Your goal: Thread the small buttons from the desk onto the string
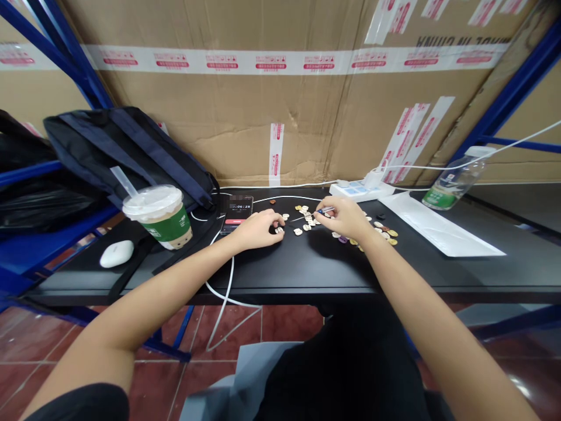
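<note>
Several small white, yellow, purple and brown pieces lie on the black table (280,269), among them a white piece (298,232) between my hands. My left hand (259,229) rests at the left of the pieces, thumb and fingers closed around a small white piece (279,230) at the tabletop. My right hand (344,217) holds a thin tool with a blue-and-silver handle (325,210), its slender tip pointing left over the pieces. More pieces, such as a yellow one (392,233), lie right of my right hand.
A lit phone (237,214) lies by my left hand, with a cup (163,217), white case (117,254) and backpack (131,152) further left. A power strip (362,190), white sheet (440,225) and bottle (456,178) are at the right. White cables cross the table.
</note>
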Tool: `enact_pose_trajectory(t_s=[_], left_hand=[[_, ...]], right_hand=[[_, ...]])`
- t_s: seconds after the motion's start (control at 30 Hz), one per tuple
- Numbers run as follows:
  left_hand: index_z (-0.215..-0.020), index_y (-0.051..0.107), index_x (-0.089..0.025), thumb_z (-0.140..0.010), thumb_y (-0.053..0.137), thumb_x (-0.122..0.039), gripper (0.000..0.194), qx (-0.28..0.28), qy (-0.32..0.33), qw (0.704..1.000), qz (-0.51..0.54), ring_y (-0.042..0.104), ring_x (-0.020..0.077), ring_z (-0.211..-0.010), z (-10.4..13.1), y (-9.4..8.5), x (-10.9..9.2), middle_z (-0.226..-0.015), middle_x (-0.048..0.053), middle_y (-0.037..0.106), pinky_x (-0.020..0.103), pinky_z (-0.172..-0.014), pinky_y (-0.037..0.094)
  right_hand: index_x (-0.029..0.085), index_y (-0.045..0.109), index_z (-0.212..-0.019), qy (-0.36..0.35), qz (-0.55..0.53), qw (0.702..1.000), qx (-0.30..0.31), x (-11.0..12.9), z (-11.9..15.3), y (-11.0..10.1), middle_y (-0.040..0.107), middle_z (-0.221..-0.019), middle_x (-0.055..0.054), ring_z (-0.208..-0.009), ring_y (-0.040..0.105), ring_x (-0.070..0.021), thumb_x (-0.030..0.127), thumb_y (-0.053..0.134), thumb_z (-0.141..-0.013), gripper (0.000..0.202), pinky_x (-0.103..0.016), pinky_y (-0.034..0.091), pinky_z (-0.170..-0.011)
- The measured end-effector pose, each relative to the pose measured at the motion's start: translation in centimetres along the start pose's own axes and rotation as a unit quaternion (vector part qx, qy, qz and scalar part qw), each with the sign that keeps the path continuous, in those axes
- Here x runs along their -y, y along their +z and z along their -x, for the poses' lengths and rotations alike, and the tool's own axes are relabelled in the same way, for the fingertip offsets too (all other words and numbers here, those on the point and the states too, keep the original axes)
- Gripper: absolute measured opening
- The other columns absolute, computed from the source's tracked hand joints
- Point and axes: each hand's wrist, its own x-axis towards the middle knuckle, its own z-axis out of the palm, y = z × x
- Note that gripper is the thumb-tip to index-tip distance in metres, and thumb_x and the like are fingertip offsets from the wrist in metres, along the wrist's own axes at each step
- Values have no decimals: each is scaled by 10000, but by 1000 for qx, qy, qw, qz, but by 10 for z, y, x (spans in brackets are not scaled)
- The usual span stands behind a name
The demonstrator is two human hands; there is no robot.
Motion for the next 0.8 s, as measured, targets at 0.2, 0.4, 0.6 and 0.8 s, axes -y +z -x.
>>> enact_pose_trajectory(t_s=[0.2,0.4,0.6,0.8], left_hand=[[-883,689,-174,-806,639,-194,94,-6,16,1000,22,621,178,-799,-2,4,6,-877,42,699,299,-741,494],[-877,683,-154,-768,666,-152,110,-31,41,997,61,623,168,-798,-4,7,8,-837,44,667,292,-758,516],[-905,685,-144,-761,672,-128,145,-53,44,991,113,631,137,-744,-3,7,7,-873,46,645,278,-723,553],[-953,701,-140,-778,684,-145,176,-49,26,988,147,674,140,-777,-4,11,11,-950,68,667,295,-768,590]], right_hand=[[196,679,-782,-3,-19,1000,1,-1,0,0,673,-763,-38,-685,555,-174,318,633,-812,134,-303,354,-610],[185,684,-763,-10,-92,995,36,2,0,0,479,-584,23,-551,404,-120,328,629,-820,164,-286,306,-550],[182,698,-795,-3,-105,994,42,4,1,2,453,-584,33,-530,361,-104,356,647,-820,183,-278,303,-539],[185,717,-839,-3,-95,995,33,5,1,2,437,-575,34,-521,357,-106,395,651,-820,221,-274,317,-533]])
